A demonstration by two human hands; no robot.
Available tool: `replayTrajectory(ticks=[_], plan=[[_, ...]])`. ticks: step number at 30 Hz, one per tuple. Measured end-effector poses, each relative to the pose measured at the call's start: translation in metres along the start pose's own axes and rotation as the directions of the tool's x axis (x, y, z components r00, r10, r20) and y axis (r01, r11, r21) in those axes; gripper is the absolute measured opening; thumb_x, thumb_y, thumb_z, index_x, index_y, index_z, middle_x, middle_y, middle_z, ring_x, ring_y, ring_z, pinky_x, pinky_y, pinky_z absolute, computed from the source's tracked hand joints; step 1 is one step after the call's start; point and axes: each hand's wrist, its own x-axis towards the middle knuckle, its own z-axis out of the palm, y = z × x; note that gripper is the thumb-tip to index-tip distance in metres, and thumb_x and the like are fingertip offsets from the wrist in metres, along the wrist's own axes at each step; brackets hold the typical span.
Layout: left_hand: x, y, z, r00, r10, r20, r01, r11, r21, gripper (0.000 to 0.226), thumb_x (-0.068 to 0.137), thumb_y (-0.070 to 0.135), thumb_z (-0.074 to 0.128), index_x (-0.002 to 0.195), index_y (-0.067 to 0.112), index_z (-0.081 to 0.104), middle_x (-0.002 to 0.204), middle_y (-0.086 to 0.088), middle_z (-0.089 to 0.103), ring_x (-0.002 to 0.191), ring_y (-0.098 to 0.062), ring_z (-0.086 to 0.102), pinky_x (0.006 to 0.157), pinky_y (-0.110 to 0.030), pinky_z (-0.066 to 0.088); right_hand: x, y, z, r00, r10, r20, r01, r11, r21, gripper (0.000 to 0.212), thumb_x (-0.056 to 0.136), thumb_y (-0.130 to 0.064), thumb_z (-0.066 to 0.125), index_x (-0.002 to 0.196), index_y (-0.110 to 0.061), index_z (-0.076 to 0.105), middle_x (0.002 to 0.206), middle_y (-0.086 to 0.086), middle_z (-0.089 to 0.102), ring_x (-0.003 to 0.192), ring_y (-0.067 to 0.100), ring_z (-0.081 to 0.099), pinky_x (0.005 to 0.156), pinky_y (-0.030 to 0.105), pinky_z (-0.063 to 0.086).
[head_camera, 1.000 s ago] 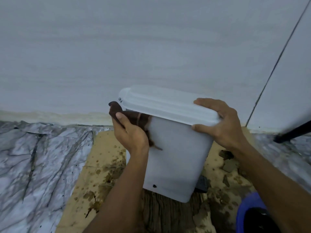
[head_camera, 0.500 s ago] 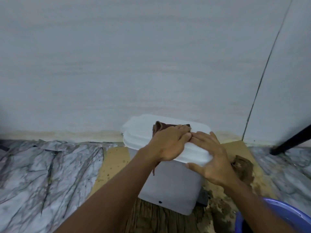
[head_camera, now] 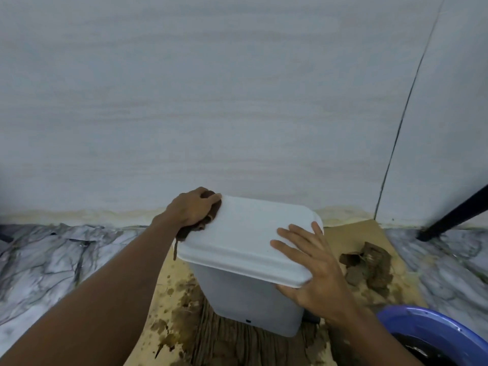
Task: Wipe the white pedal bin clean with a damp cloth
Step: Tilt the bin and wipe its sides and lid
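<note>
Since half a second ago, the left hand point(head_camera: 192, 208) has slid the brown cloth point(head_camera: 196, 228) from mid-lid to the far left corner of the white bin point(head_camera: 245, 233), fingers curled over it. The right hand point(head_camera: 314, 270) stays flat on the near right corner, fingers spread, thumb under the rim. The bin stands on stained cardboard point(head_camera: 340, 239) near the wall point(head_camera: 237, 101).

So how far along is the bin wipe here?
Done: the lid looks clean white on top. In hand: the left hand grips the cloth against the lid's far left corner while the right hand steadies the near right corner. Left: the body looks clean in front, but its other sides are hidden.
</note>
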Motion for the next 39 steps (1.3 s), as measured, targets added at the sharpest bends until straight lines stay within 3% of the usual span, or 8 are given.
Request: replayTrajectory(ticks=[9,12,17,19,22,29,34,39], plan=[[0.008,0.007,-0.004,0.995,-0.078,0.055,0.085,0.988,-0.131,0.05,0.097,0.059,0.052,0.098,0.011,0.064,0.063,-0.006,0.069,0.044,-0.018,0.061,0.057,-0.03,0.05,0.016,0.033,-0.017,0.996,-0.038,0.085,0.038,0.999,0.001,0.068,0.075,-0.051,0.081,0.134,-0.023,0.062,0.146,-0.005,0.055,0.142,0.017,0.043,0.121,0.056,0.021],[-0.005,0.006,0.003,0.989,-0.145,-0.039,0.141,0.985,-0.099,0.06,0.097,0.062,0.046,0.085,0.007,0.066,0.073,-0.009,0.073,0.063,-0.024,0.068,0.065,-0.032,0.047,0.039,0.057,-0.035,0.992,-0.005,0.127,0.005,1.0,0.003,0.07,0.07,-0.048,0.084,0.133,-0.024,0.062,0.145,-0.004,0.056,0.141,0.018,0.045,0.116,0.057,0.031],[-0.049,-0.005,0.033,0.979,-0.132,-0.152,0.138,0.99,0.028,0.071,0.089,0.074,0.037,0.11,0.012,0.064,0.107,-0.01,0.069,0.095,-0.033,0.063,0.084,-0.039,0.048,0.042,0.074,-0.048,0.976,0.122,0.182,-0.128,0.992,0.023,0.073,0.07,-0.04,0.088,0.136,-0.032,0.059,0.149,-0.005,0.051,0.145,0.02,0.039,0.114,0.061,0.033],[-0.066,0.0,0.038,0.994,-0.02,-0.109,0.029,0.996,0.082,0.076,0.087,0.076,0.032,0.124,0.015,0.058,0.123,-0.01,0.066,0.109,-0.033,0.061,0.098,-0.045,0.049,0.024,0.057,-0.045,0.979,0.157,0.127,-0.166,0.984,0.06,0.071,0.07,-0.052,0.084,0.134,-0.03,0.06,0.151,-0.007,0.05,0.147,0.02,0.035,0.116,0.063,0.028],[-0.086,0.023,0.042,0.963,0.264,0.058,-0.27,0.931,0.247,0.069,0.105,0.056,0.029,0.16,0.014,0.025,0.166,-0.004,0.026,0.151,-0.025,0.025,0.124,-0.038,0.016,-0.002,0.024,-0.046,0.951,0.31,0.014,-0.31,0.944,0.117,0.067,0.071,-0.065,0.076,0.128,-0.032,0.064,0.151,-0.013,0.047,0.151,0.014,0.025,0.122,0.059,0.018],[-0.112,0.058,0.054,0.776,0.518,0.36,-0.583,0.807,0.096,0.058,0.111,0.042,0.024,0.162,0.032,0.0,0.16,0.025,-0.009,0.144,0.01,-0.015,0.102,0.0,-0.018,-0.019,-0.057,-0.016,0.723,0.681,-0.114,-0.671,0.732,0.119,0.089,0.085,-0.05,0.071,0.158,-0.031,0.022,0.167,-0.013,-0.006,0.153,0.004,-0.013,0.125,0.044,0.011],[-0.096,0.055,0.054,0.871,0.433,0.233,-0.473,0.866,0.163,0.062,0.11,0.04,0.031,0.164,0.02,0.008,0.171,0.003,0.008,0.157,-0.012,0.004,0.126,-0.031,0.001,-0.013,-0.09,-0.001,0.622,0.779,-0.076,-0.761,0.625,0.175,0.102,0.09,-0.044,0.067,0.159,-0.025,-0.004,0.163,-0.016,-0.022,0.15,0.0,-0.018,0.118,0.021,0.002],[-0.076,0.096,0.077,0.892,0.384,0.239,-0.442,0.854,0.275,0.065,0.11,0.04,0.021,0.162,0.007,-0.001,0.171,-0.008,-0.002,0.158,-0.019,-0.005,0.125,-0.033,-0.003,-0.023,-0.076,-0.016,0.655,0.746,-0.12,-0.734,0.666,0.135,0.083,0.092,-0.031,0.068,0.159,-0.025,0.018,0.164,-0.019,0.005,0.152,0.002,0.003,0.121,0.024,0.015]])
